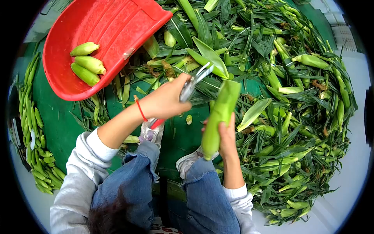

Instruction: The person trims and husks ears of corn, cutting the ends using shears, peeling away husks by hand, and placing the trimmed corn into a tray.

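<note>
In the middle of the head view, my left hand (167,97) is closed around metal pruning shears (188,88), whose silver blades point up and to the right and look slightly parted. A red handle end shows below the fist. To the right, my right hand (226,134) grips an ear of corn (220,117) in its green husk. The ear stands tilted, its broad cut-looking end up near the blades but apart from them. Some fingers of the right hand are hidden behind the ear.
A red plastic scoop-shaped basket (117,29) at upper left holds several husked-green ears of corn (89,64). A large heap of corn and leaves (288,128) spreads along the right. More ears (33,128) lie in a pile at far left. A small cut stub (189,119) rests on the green floor (54,113).
</note>
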Available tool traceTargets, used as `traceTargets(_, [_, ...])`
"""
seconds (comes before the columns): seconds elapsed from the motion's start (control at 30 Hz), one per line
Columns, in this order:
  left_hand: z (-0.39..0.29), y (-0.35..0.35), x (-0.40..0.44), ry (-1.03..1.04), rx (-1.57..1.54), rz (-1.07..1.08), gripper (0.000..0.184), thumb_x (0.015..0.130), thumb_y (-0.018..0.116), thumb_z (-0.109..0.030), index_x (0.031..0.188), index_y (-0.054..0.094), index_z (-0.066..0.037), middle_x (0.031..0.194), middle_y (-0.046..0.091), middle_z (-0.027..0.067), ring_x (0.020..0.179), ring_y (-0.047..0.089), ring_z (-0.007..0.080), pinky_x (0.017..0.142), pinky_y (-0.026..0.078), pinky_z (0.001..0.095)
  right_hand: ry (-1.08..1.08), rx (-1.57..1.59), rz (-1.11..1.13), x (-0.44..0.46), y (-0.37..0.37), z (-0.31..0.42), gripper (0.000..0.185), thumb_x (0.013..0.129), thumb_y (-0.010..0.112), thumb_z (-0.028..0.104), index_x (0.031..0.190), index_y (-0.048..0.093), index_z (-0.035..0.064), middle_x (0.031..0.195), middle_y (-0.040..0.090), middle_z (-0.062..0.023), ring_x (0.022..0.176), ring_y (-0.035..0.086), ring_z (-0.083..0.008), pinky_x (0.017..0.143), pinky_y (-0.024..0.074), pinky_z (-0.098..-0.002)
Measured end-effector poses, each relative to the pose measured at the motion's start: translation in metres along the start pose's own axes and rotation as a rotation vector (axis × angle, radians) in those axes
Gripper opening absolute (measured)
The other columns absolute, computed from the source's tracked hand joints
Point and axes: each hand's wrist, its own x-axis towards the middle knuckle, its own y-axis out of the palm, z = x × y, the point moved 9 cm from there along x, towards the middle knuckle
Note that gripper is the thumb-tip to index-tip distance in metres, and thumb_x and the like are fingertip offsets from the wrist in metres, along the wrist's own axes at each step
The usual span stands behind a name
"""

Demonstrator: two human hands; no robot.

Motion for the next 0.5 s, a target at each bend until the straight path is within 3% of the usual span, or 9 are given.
traceTargets(0.03, [-0.007,-0.007,-0.001,0.157,0.404,-0.141,0.051,0.071,0.059,-0.004,0.121,0.046,-0.004,0.097,0.055,0.0108,0.091,0.054,0.0245,0.082,0.043,0.036,-0.003,0.06,0.017,-0.004,0.004,0.013,0.068,0.085,0.064,0.026,0.135,0.022,0.0099,0.113,0.052,-0.0122,0.093,0.059,-0.0225,0.079,0.0512,-0.035])
traceTargets(0.07, [-0.009,0.0,-0.006,0.312,0.807,-0.277,0.051,0.069,0.061,-0.006,0.119,0.048,-0.003,0.094,0.055,0.0107,0.09,0.053,0.0257,0.082,0.042,0.0366,-0.077,-0.184,0.009,-0.006,0.01,0.031,0.068,0.083,0.065,0.034,0.133,0.025,0.0093,0.115,0.053,-0.0147,0.096,0.059,-0.0247,0.079,0.0514,-0.0373])
traceTargets(0.1, [-0.016,0.012,-0.014,0.475,1.209,-0.416,0.052,0.067,0.064,-0.008,0.116,0.051,-0.003,0.09,0.054,0.0107,0.089,0.052,0.0269,0.081,0.042,0.0371,-0.254,-0.749,0.017,-0.001,0.019,0.049,0.07,0.081,0.064,0.043,0.131,0.029,0.0081,0.112,0.057,-0.0219,0.098,0.061,-0.0332,0.08,0.0506,-0.0432])
traceTargets(0.17, [-0.016,0.019,-0.024,0.489,1.075,-0.33,0.053,0.064,0.066,-0.011,0.115,0.053,-0.003,0.089,0.052,0.0104,0.089,0.051,0.028,0.084,0.04,0.0388,0.024,-1.207,0.112,0.014,0.029,0.044,0.071,0.08,0.06,0.05,0.13,0.032,0.0073,0.104,0.061,-0.0278,0.096,0.061,-0.0418,0.081,0.0481,-0.0477])
traceTargets(0.23, [-0.018,0.016,-0.035,0.404,0.959,-0.208,0.056,0.064,0.067,-0.011,0.117,0.051,-0.003,0.096,0.054,0.0127,0.094,0.052,0.0301,0.085,0.04,0.0393,0.035,-1.162,-0.186,0.032,-0.015,0.041,0.069,0.081,0.057,0.052,0.127,0.034,0.006,0.095,0.063,-0.0272,0.085,0.062,-0.0459,0.077,0.048,-0.0498])
traceTargets(0.3, [0.003,0.007,-0.038,0.319,0.392,-0.171,0.058,0.07,0.069,-0.013,0.123,0.047,-0.003,0.111,0.055,0.0121,0.105,0.052,0.0277,0.088,0.042,0.039,-0.003,-0.79,-0.281,0.029,-0.032,0.045,0.058,0.087,0.055,0.043,0.127,0.036,0.0051,0.109,0.058,-0.0295,0.1,0.059,-0.0406,0.082,0.0466,-0.0474])
traceTargets(0.37, [0.035,0.02,-0.042,0.017,-0.639,0.009,0.061,0.077,0.07,-0.019,0.128,0.042,-0.004,0.119,0.054,0.0107,0.11,0.052,0.0227,0.089,0.045,0.0356,-0.271,-0.728,-0.03,0.022,0.022,0.064,0.052,0.094,0.051,0.03,0.136,0.031,0.0056,0.122,0.053,-0.0182,0.105,0.056,-0.0244,0.088,0.0442,-0.0357])
traceTargets(0.43, [0.044,0.009,-0.049,0.202,-0.821,0.011,0.057,0.083,0.063,-0.022,0.131,0.038,-0.002,0.117,0.054,0.0095,0.106,0.053,0.0177,0.085,0.048,0.0318,-0.493,-0.675,0.083,0.008,0.06,0.071,0.051,0.093,0.052,0.024,0.137,0.034,0.007,0.123,0.052,-0.0129,0.105,0.055,-0.0208,0.089,0.0436,-0.0346])
traceTargets(0.5, [0.063,-0.018,-0.067,0.015,-1.123,-0.116,0.056,0.086,0.06,-0.024,0.131,0.038,-0.001,0.116,0.054,0.0116,0.103,0.055,0.0185,0.081,0.05,0.0297,-0.485,-0.582,0.165,-0.006,0.06,0.091,0.049,0.091,0.054,0.017,0.136,0.04,0.0083,0.124,0.052,-0.0089,0.104,0.055,-0.0172,0.09,0.0435,-0.0329])
